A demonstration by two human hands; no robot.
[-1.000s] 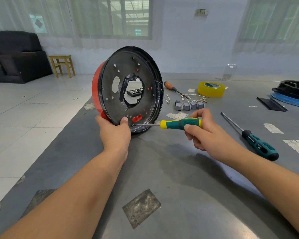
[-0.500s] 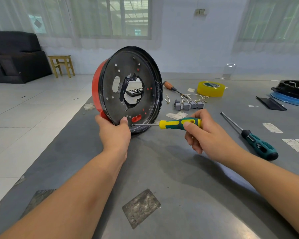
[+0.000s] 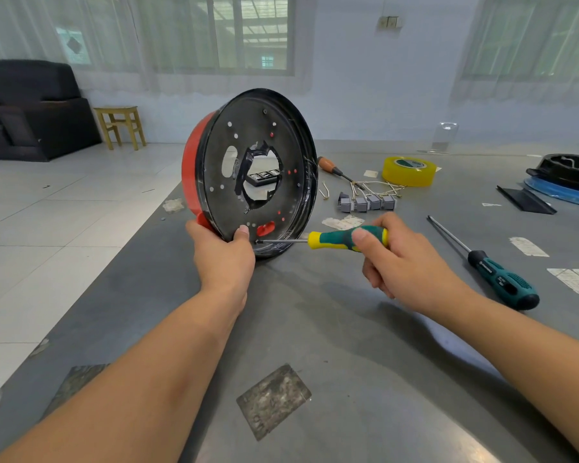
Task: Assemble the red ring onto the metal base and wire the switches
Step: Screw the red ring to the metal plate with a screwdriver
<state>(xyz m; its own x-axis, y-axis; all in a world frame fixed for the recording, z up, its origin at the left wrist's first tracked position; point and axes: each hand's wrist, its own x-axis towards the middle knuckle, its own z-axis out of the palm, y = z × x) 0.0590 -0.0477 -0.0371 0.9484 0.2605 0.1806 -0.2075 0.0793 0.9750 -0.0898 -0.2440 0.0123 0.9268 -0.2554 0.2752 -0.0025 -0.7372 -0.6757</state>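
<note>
Curtained windows (image 3: 234, 31), black sofa (image 3: 30, 108), wooden stool (image 3: 121, 127), white tiled floor (image 3: 64, 222)

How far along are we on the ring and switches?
Done: red ring sits against the metal base. In hand: left hand steadies the base on edge; right hand holds the screwdriver, tip at its lower face. Left: switches lie unwired on the table.

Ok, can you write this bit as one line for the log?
step: screwing | left hand: grips metal base, red ring behind | right hand: holds screwdriver, tip at base's lower edge
</note>
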